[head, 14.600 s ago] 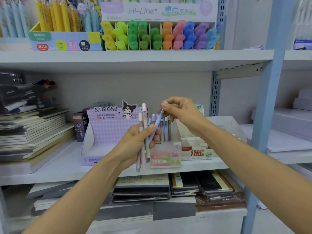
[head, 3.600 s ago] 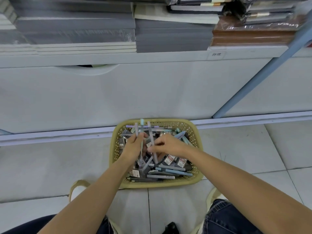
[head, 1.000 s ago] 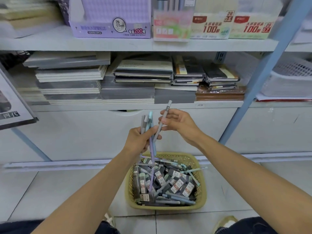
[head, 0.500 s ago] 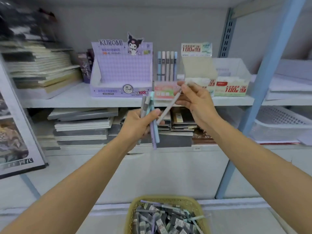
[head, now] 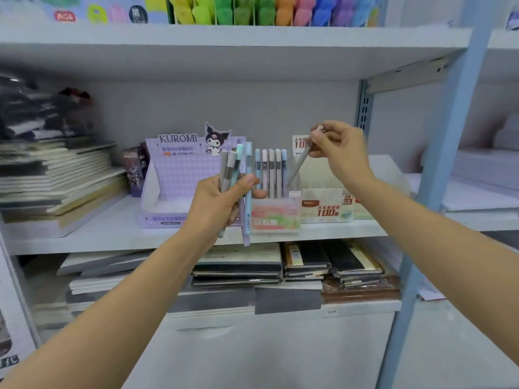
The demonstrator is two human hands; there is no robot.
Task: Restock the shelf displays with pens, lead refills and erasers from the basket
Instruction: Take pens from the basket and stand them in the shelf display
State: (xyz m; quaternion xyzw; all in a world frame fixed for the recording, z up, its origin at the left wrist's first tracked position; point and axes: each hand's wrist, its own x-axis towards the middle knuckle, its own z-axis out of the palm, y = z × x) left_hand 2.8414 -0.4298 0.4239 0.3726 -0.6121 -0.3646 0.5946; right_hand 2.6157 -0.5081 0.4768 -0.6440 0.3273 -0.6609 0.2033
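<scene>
The left hand (head: 216, 209) grips several pens (head: 238, 175); the right hand (head: 341, 153) pinches one pen (head: 299, 164) by the display box (head: 275, 217). Much restocking likely remains.

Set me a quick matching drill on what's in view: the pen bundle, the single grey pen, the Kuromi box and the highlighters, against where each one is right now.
Things
1. pen bundle
2. single grey pen
3. Kuromi box
4. highlighters

Places
A. on the top shelf
B. pinched by the right hand, tilted, tip near the pen display
C. gripped in the left hand
D. on the middle shelf, left of the pen display

Pairs: 1-C, 2-B, 3-D, 4-A
</scene>
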